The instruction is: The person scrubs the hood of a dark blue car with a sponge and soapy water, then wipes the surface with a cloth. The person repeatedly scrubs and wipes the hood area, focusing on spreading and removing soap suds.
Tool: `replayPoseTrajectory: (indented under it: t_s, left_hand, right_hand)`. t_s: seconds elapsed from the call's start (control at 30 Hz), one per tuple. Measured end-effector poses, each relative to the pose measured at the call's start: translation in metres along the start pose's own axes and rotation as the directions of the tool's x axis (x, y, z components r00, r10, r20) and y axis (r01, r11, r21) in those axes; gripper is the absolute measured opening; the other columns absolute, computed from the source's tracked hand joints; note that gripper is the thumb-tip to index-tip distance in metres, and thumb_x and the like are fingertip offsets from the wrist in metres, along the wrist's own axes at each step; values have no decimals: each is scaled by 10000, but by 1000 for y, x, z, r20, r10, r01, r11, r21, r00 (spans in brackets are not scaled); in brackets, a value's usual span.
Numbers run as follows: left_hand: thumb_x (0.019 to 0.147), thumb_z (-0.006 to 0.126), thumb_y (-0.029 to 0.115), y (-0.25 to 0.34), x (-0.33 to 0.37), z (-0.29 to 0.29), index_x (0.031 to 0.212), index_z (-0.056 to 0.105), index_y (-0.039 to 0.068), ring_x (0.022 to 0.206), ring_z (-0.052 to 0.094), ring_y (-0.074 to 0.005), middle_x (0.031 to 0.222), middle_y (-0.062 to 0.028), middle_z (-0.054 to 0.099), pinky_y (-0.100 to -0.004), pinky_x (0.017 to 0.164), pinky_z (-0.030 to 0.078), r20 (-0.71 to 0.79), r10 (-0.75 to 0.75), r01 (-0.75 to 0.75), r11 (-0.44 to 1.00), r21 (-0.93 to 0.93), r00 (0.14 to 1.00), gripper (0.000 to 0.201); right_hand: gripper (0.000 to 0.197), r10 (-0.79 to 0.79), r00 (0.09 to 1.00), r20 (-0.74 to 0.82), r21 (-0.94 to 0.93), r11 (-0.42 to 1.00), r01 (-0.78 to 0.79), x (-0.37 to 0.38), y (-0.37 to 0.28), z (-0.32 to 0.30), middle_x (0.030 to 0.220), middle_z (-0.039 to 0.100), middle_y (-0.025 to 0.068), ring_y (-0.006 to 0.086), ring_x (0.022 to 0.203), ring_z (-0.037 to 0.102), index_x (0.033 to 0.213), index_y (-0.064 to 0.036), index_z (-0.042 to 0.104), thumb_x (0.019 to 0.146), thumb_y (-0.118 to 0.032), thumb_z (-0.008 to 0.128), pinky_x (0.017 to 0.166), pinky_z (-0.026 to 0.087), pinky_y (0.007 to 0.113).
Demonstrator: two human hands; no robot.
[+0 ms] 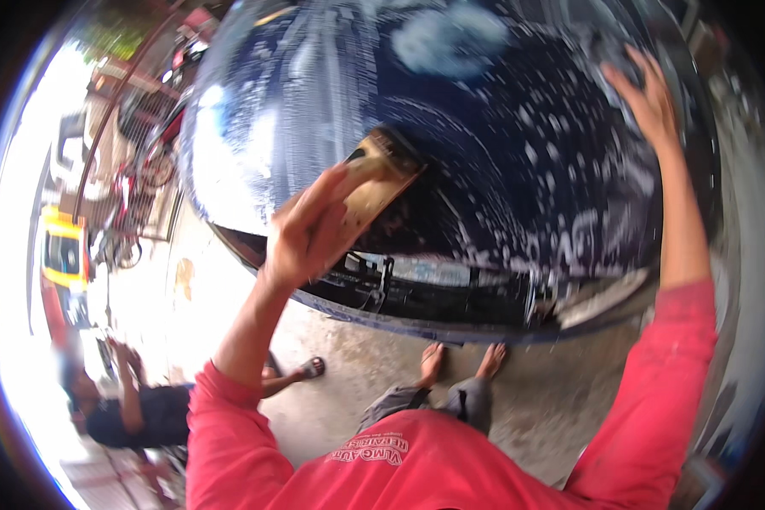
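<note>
A dark blue car hood [501,161], wet and streaked with whitish suds, spreads out in front of me. My left hand [306,229] is closed around a tan, flat rectangular block [370,197] with a dark far end. The block lies against the hood left of its middle, near the front edge; its underside is hidden. My right hand [650,102] rests on the far right part of the hood with fingers spread, holding nothing. Both arms wear red sleeves.
Below the hood runs the car's dark front opening [450,289], with my bare feet [459,361] on the concrete close to it. A seated person [144,408] is at the lower left. Motorcycles [127,195] and a yellow vehicle [64,251] stand behind.
</note>
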State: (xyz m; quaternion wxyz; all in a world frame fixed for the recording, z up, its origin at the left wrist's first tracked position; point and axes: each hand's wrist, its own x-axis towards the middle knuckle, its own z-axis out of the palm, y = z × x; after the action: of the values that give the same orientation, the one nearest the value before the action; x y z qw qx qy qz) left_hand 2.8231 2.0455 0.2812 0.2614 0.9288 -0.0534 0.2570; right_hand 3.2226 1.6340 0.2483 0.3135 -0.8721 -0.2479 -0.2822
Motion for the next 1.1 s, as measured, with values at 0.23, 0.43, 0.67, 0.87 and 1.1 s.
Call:
replayPoseTrajectory:
  t_s: [0.23,0.43,0.67,0.87,1.1]
  left_hand:
    - [1096,650,380,-108,209,-8,1515,668,189,1207,768,-296,1372,-117,768,-389,979,619,-372,-423,494,861,118,826,461]
    - [942,828,188,81,33,81,1429,705,175,895,804,-392,1078,-200,804,-463,771,656,-322,-87,83,996,-23,943,502]
    - [1057,690,338,-19,88,-22,1459,680,233,952,779,-444,1056,-193,808,-510,801,637,-285,-407,463,871,164,868,415]
    - [1072,654,354,-20,110,-1,1477,679,268,951,773,-459,1019,-209,806,-526,853,620,-384,-419,463,886,26,823,415]
    - [1028,698,295,12,70,27,1468,686,233,964,787,-408,1048,-183,814,-501,831,631,-334,-211,229,973,15,919,444]
  right_hand:
    - [1169,-121,985,-126,-322,944,75,15,15,-30,1828,175,207,476,1655,224,1752,-255,299,843,-883,679,1284,314,639]
    - [997,-239,953,186,-323,901,289,12,-16,-49,1656,511,121,416,1548,435,1649,-251,502,867,-837,697,1185,439,621]
    - [682,-23,982,186,-402,910,98,6,-53,-68,1294,664,53,337,1276,610,1235,-170,701,866,-737,787,963,513,593]
    - [801,-20,982,190,-391,916,94,18,-69,-65,1558,585,65,362,1448,532,1487,-257,639,866,-744,777,1072,481,656]
    - [377,0,977,211,-259,964,56,40,-169,6,1237,761,90,353,1199,711,1171,-148,749,1025,-487,671,979,526,593]
